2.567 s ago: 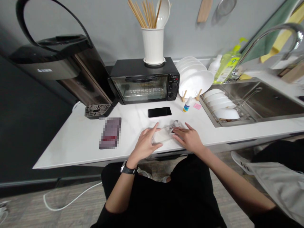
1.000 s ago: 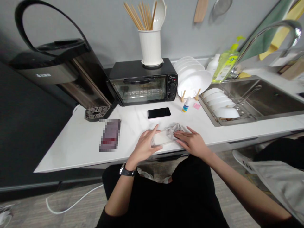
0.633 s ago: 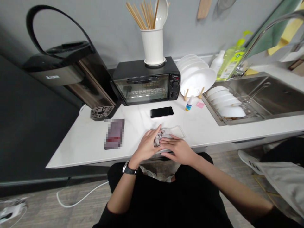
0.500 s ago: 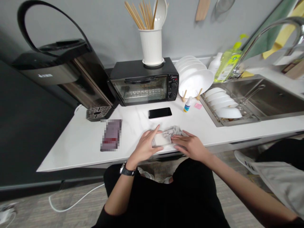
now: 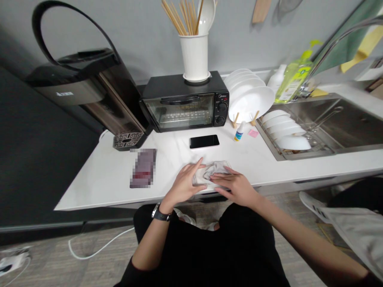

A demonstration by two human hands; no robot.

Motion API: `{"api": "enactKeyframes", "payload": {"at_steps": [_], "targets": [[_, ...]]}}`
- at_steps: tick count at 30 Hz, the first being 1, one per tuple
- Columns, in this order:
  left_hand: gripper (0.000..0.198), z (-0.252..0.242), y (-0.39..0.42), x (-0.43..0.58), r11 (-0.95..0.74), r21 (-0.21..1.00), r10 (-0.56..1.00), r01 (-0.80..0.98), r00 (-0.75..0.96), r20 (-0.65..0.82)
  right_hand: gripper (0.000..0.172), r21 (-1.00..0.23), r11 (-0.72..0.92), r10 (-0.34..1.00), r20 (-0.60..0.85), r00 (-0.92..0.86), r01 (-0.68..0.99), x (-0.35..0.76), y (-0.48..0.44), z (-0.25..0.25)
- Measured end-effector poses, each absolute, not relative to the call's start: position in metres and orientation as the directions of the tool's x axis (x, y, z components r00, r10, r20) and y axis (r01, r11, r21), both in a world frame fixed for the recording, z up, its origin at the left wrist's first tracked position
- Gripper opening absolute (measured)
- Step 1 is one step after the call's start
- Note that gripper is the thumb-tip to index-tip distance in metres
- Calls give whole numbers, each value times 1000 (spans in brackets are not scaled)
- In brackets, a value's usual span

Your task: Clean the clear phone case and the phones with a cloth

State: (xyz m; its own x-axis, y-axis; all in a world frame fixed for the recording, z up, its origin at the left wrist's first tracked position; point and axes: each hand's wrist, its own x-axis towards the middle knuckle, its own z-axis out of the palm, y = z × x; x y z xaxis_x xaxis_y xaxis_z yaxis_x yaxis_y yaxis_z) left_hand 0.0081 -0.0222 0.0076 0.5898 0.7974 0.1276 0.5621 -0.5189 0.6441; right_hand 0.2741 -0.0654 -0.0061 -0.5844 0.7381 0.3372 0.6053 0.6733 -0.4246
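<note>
head view: my left hand (image 5: pixel 186 182) and right hand (image 5: pixel 237 186) stay spread flat on the grey cloth (image 5: pixel 214 170), now bunched tighter; what lies under it is hidden.

Your counter (image 5: pixel 98 187) is lit bright and even, the left of the frame dark. Your left hand (image 5: pixel 185 185) and right hand (image 5: pixel 236 187) look sharp; the edges bow, and the faucet (image 5: pixel 338 40) at upper right smears.

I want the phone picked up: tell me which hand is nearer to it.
Left. The left hand lies just short of the phone, a finger stretched toward it; the right hand rests on the cloth, farther back and to the right.
</note>
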Motion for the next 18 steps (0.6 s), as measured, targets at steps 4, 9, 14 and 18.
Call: {"api": "enactKeyframes", "payload": {"at_steps": [4, 9, 14, 18], "targets": [[112, 8, -18, 13, -539, 626, 781, 564, 613, 120, 36, -299, 603, 791, 341, -508, 739, 311, -54, -1], [104, 4, -18, 14, -537, 619, 792, 573, 596, 135, 51, -354, 634, 771, 361, -525, 688, 239, -52, -10], [106, 4, -23, 5, -517, 656, 797, 549, 589, 135, 44, -462, 676, 732, 335, -594, 574, 223, -67, -6], [110, 5, -23, 7, -518, 645, 797, 562, 590, 126, 28, -442, 628, 776, 291, -559, 641, 290, -64, 1]]}}
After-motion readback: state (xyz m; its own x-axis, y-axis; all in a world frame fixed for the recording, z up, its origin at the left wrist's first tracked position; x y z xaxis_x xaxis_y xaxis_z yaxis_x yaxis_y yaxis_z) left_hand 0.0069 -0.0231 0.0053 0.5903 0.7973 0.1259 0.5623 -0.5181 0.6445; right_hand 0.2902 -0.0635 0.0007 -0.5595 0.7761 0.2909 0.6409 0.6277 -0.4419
